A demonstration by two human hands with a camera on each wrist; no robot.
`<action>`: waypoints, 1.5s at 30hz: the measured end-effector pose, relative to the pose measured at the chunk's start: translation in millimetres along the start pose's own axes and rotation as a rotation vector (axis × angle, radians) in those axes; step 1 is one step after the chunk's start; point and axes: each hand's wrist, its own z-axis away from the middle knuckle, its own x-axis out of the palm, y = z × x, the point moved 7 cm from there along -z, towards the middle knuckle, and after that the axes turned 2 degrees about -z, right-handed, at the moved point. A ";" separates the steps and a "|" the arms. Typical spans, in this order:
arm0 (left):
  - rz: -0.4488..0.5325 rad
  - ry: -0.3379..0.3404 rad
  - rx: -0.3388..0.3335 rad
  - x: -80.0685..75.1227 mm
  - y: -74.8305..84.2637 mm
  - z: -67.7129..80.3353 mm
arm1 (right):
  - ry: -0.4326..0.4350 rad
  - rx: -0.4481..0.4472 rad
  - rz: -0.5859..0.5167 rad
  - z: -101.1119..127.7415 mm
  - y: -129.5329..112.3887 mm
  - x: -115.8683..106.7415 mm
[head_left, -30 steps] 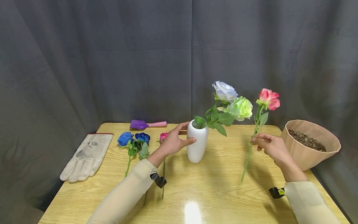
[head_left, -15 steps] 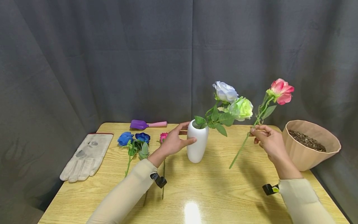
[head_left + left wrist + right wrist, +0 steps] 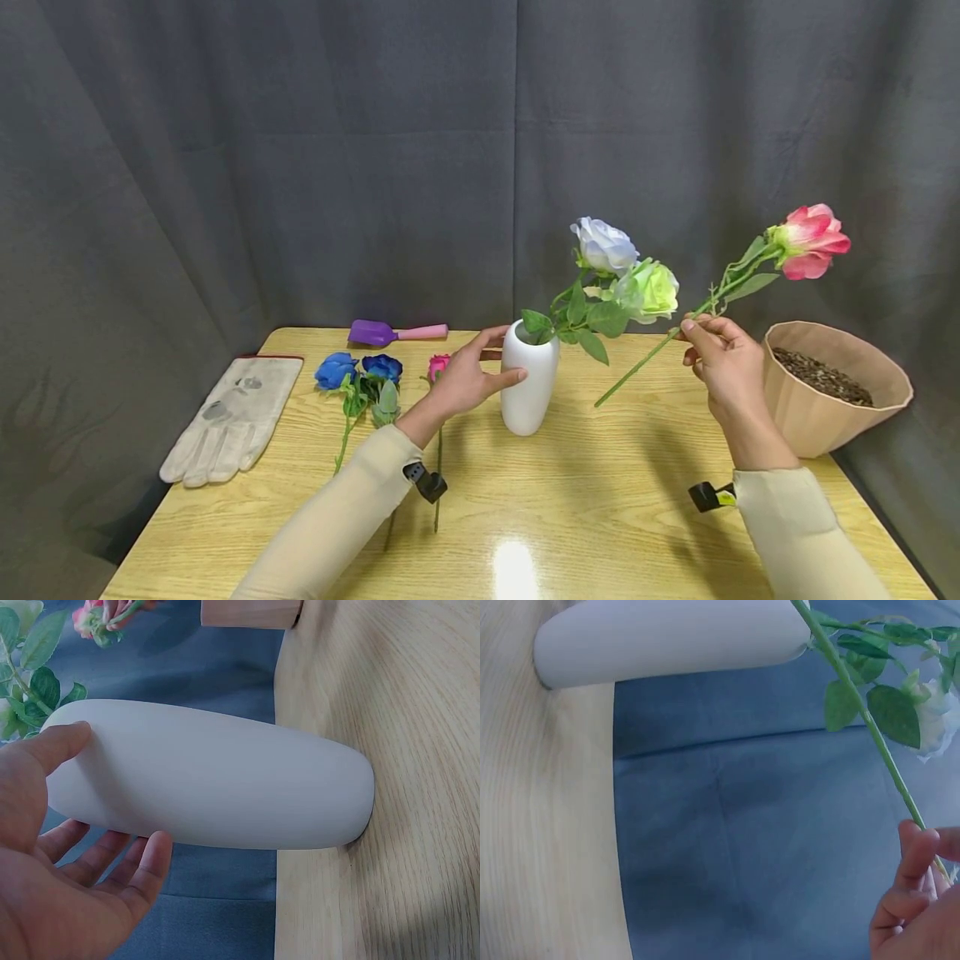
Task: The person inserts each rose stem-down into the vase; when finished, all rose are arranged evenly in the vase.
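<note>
A white vase (image 3: 529,383) stands upright on the table, with a pale blue rose (image 3: 603,245) and a yellow-green rose (image 3: 648,292) leaning out of its mouth to the right. My left hand (image 3: 467,379) holds the vase near its top; in the left wrist view the thumb lies on one side and the fingers on the other. Between thumb and fingers, my right hand (image 3: 722,362) pinches the stem of a pink rose (image 3: 812,242). That rose slants, bloom up to the right and bare stem end down towards the vase, apart from it.
Two blue roses (image 3: 337,372) and a deep pink rose (image 3: 438,367) lie left of the vase, partly behind my left arm. A purple scoop (image 3: 372,333) lies at the back edge, work gloves (image 3: 234,421) at the left. At the right stands a peach pot (image 3: 795,408) of brown pellets.
My right hand has moved slightly up and away, tilting the pink rose: its bloom swung right and its stem end rose leftward towards the vase. The left hand and vase stayed put.
</note>
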 end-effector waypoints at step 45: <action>0.015 -0.010 0.001 0.2 -1.7 -0.6 | 0.241 -0.167 -0.219 5.5 -18.8 27.9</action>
